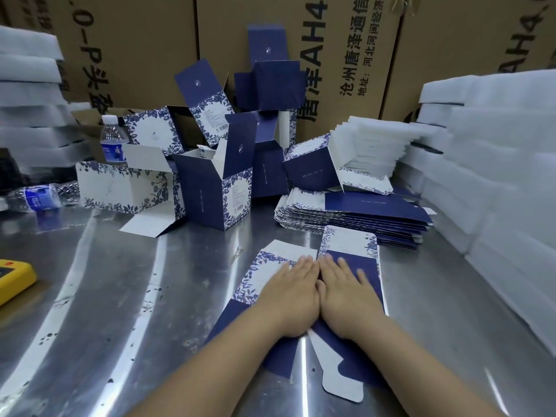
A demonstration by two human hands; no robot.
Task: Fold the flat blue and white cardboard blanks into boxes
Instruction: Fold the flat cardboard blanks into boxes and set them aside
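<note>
- Progress: several folded boxes (210, 194) stand or lie in a heap to the left of and behind the stack of blanks (376, 206). Judging by the thickness of that stack, most of the folding is left to do.
- Work in hand: one blank (350, 240) lies flat on the bench (120, 296), just in front of the stack, not yet raised into a box.
- Left hand (290, 291) and right hand (346, 293): side by side, palms down, fingers straight, pressing on the blank's middle; neither grips anything.
</note>
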